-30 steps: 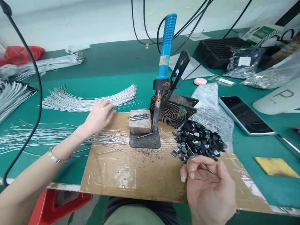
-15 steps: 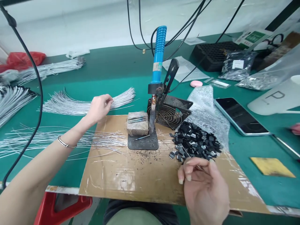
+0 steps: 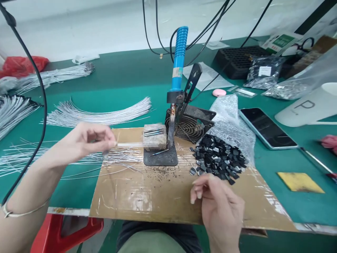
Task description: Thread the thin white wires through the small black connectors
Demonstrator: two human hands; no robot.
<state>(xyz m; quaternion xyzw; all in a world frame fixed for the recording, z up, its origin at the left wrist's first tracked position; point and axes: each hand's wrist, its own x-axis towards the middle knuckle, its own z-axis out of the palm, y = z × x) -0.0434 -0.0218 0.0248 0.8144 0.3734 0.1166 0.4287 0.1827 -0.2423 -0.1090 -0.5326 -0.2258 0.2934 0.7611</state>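
Observation:
My left hand [image 3: 92, 140] is closed in a pinch on a thin white wire [image 3: 129, 144], smeared by motion, that points right toward the stone-like block [image 3: 154, 142]. Below it lie loose white wires [image 3: 126, 156], and behind it a fanned bundle of wires [image 3: 113, 117]. My right hand [image 3: 219, 207] has its fingers curled together above the cardboard [image 3: 163, 207], just in front of a pile of small black pieces [image 3: 219, 156]. What its fingertips hold, if anything, is hidden. A blue-handled soldering iron [image 3: 179, 59] stands tip-down in a holder between the hands.
Behind the block sits a small fan [image 3: 191, 128]. To the right are bubble wrap [image 3: 231, 116], a phone [image 3: 267, 128], a white mug [image 3: 308, 107] and a yellow sponge [image 3: 300, 182]. A black cable [image 3: 43, 102] hangs at the left; a red stool [image 3: 68, 233] stands below the table edge.
My left hand has moved from the fanned bundle toward me and to the left, now with a wire in it. My right hand has shifted slightly left, its fingers still curled.

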